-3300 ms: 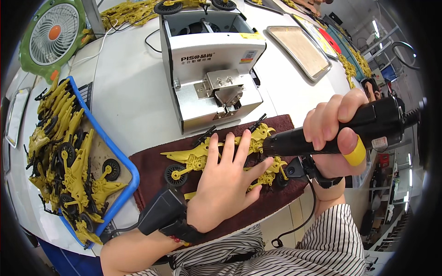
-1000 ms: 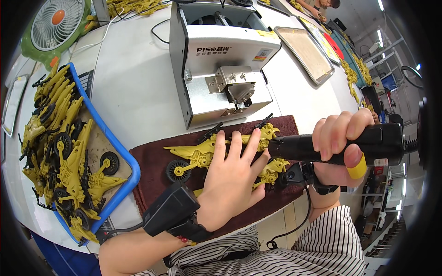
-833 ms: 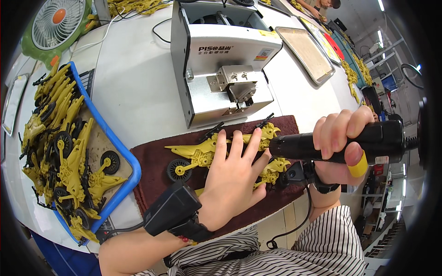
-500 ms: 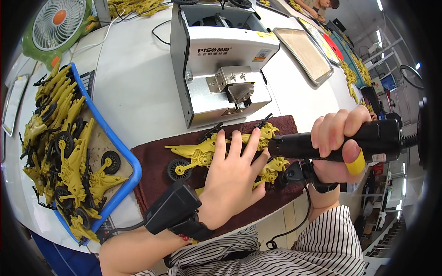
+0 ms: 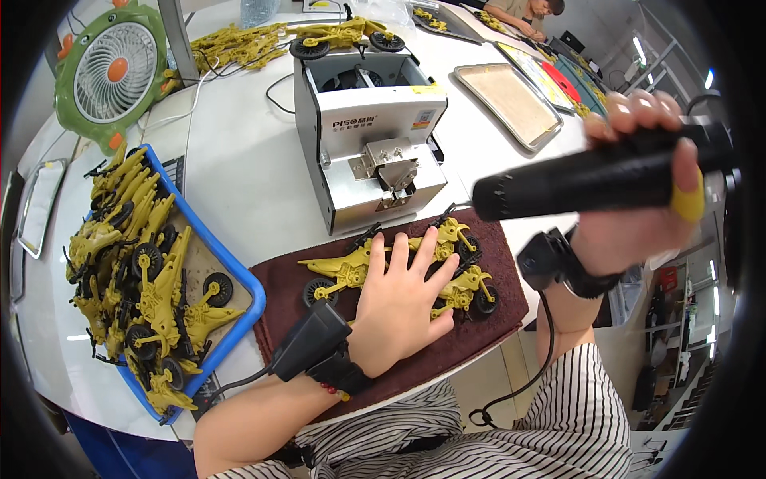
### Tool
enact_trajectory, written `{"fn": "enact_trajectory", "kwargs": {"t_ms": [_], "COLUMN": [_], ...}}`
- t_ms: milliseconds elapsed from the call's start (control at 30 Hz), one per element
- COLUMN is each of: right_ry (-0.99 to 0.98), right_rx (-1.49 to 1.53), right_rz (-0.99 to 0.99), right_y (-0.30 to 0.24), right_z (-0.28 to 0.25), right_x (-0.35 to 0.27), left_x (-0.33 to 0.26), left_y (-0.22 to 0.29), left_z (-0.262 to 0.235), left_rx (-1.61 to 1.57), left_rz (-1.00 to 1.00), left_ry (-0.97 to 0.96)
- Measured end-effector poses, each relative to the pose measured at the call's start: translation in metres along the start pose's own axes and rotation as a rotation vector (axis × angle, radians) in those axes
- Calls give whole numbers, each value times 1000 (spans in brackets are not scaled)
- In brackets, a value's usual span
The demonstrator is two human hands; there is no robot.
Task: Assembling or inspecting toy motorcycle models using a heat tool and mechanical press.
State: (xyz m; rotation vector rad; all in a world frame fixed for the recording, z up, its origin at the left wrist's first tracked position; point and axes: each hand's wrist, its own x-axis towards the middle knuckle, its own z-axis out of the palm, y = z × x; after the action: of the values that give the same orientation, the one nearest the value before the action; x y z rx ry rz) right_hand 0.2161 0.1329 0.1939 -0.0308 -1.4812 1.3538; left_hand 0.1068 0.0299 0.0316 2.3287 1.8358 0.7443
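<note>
My left hand (image 5: pixel 399 315) lies flat with spread fingers over yellow toy motorcycles (image 5: pixel 339 271) with black wheels and handlebars. These sit on a folded brown cloth (image 5: pixel 509 267) on the white table. The hand hides part of them, and one toy motorcycle (image 5: pixel 464 290) shows to the right of its fingers. My right hand (image 5: pixel 634 239), slightly blurred and with yellow wrapping on one finger, is closed around a black electric screwdriver (image 5: pixel 582 174). Raised to the right of the cloth, the tool points left, apart from the toys.
A silver screw feeder (image 5: pixel 331 172) stands behind the cloth, with a toy motorcycle (image 5: pixel 339 36) on top. At left is a blue-rimmed tray (image 5: pixel 254 291) heaped with similar toys. Farther back are a green fan (image 5: pixel 112 76), a metal tray (image 5: pixel 511 104) and another person (image 5: pixel 527 16).
My right hand has lifted the screwdriver up and to the right, away from the toys. The left hand stays on them. The whole view has shifted slightly.
</note>
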Motion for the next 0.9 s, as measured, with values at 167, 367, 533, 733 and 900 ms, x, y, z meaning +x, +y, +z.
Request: {"fn": "enact_trajectory", "kwargs": {"t_ms": [167, 367, 533, 733, 900], "right_ry": [-167, 168, 165, -179, -185], "right_rx": [-4, 11, 68, -99, -203], "right_rz": [30, 65, 129, 130, 118], "right_y": [43, 55, 53, 67, 34], "right_z": [11, 50, 56, 32, 5], "right_x": [22, 29, 30, 29, 5], "left_x": [-2, -3, -2, -3, -2], "left_y": [-2, -4, -4, -3, -2], "left_z": [0, 2, 1, -1, -1], "left_rx": [-16, -31, -51, -44, -42], "left_rz": [-35, -22, -5, -13, -29], "left_ry": [-1, 21, 41, 38, 19]}}
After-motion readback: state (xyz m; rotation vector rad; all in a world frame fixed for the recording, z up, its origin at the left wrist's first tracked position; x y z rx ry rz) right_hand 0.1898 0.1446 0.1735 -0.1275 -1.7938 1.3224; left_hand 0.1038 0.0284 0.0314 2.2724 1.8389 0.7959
